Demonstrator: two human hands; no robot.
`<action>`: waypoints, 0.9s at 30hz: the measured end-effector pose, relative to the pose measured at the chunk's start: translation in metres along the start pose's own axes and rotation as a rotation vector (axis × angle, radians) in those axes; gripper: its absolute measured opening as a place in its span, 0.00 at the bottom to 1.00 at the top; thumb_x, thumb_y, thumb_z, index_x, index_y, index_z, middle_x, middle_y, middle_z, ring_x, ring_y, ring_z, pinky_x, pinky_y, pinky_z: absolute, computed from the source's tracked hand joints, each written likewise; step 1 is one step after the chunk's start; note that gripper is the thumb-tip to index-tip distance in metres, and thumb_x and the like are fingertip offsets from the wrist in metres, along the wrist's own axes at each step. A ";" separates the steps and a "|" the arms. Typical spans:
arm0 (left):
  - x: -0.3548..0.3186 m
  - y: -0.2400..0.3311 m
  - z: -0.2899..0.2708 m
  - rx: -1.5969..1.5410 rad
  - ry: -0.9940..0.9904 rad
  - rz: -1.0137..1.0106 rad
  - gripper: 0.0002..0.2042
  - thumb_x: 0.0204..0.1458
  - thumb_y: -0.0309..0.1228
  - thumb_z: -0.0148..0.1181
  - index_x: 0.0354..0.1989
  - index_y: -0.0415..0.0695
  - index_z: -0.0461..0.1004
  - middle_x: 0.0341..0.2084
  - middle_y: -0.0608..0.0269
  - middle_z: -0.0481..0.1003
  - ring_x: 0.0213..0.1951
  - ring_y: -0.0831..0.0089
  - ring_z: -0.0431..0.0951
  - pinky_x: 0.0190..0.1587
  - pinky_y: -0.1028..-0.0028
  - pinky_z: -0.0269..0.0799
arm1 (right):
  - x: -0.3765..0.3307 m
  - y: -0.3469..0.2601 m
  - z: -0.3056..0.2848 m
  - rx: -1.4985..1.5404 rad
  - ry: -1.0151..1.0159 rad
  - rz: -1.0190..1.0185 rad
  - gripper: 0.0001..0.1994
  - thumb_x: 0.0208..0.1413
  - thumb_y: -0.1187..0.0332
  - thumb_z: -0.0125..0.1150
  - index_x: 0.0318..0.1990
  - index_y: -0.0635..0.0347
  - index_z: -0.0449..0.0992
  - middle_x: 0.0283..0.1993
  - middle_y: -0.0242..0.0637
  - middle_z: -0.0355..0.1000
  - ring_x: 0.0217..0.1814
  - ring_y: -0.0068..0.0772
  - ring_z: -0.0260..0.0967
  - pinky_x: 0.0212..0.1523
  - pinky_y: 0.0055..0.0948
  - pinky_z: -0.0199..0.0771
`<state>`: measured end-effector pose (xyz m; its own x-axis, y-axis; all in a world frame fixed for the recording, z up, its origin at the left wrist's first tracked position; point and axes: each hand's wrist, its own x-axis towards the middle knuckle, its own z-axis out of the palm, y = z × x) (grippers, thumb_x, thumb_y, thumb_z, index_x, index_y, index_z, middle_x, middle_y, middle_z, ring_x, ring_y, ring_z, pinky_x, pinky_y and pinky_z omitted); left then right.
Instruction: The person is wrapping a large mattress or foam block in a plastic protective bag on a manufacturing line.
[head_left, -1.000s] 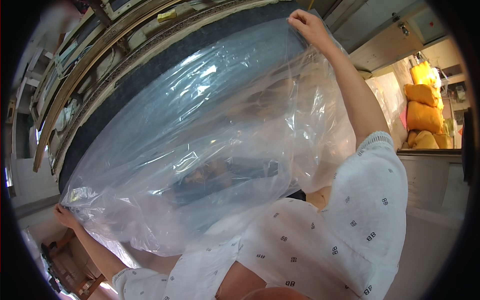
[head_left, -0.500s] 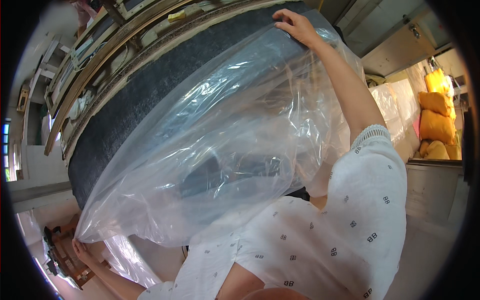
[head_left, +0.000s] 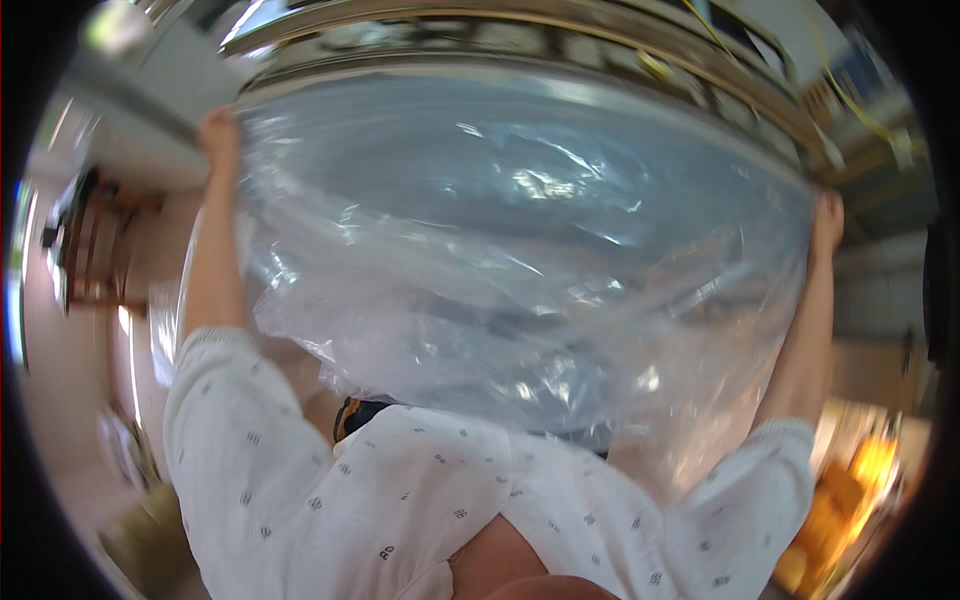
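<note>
Now level, 2 hands clamped on clear plastic bag (head_left: 520,260) corners: left hand (head_left: 220,135), right hand (head_left: 828,218), blurred shelving (head_left: 520,30) overhead

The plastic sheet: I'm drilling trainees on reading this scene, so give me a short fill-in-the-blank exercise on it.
1. The plastic sheet is see-through and ____ in finish.
2. Both hands hold it by its ____ edge: left hand, right hand.
3. The person's sleeves are white with small dark ____.

Missing words: glossy; top; marks

Both hands (head_left: 218,135) (head_left: 826,222) stretch clear plastic bag (head_left: 520,260) — taut.
</note>
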<state>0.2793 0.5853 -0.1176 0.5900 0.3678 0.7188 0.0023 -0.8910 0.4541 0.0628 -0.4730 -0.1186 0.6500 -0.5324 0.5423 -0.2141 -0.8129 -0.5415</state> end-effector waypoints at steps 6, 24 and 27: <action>-0.044 0.109 0.072 -0.630 -0.194 -0.187 0.12 0.47 0.35 0.57 0.34 0.39 0.75 0.26 0.65 0.75 0.30 0.78 0.72 0.35 0.79 0.66 | -0.033 0.049 -0.023 0.106 0.065 0.086 0.11 0.55 0.67 0.52 0.42 0.64 0.70 0.38 0.36 0.70 0.40 0.27 0.66 0.46 0.22 0.63; -0.012 0.109 0.104 -0.277 -0.318 -0.063 0.17 0.44 0.45 0.58 0.35 0.44 0.77 0.28 0.64 0.75 0.32 0.77 0.71 0.38 0.78 0.65 | -0.003 0.020 0.012 -0.006 0.107 0.086 0.13 0.49 0.62 0.57 0.37 0.63 0.74 0.32 0.33 0.72 0.34 0.23 0.66 0.39 0.22 0.66; -0.014 0.117 0.107 -0.281 -0.343 -0.116 0.18 0.42 0.44 0.60 0.32 0.41 0.76 0.27 0.64 0.74 0.31 0.77 0.70 0.37 0.78 0.64 | -0.005 0.006 0.003 -0.081 0.135 0.116 0.14 0.46 0.60 0.59 0.33 0.64 0.73 0.32 0.37 0.70 0.35 0.28 0.66 0.39 0.25 0.65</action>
<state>0.3582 0.4472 -0.1305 0.8323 0.3088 0.4603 -0.1071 -0.7252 0.6801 0.0605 -0.4745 -0.1270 0.5148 -0.6463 0.5633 -0.3438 -0.7575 -0.5549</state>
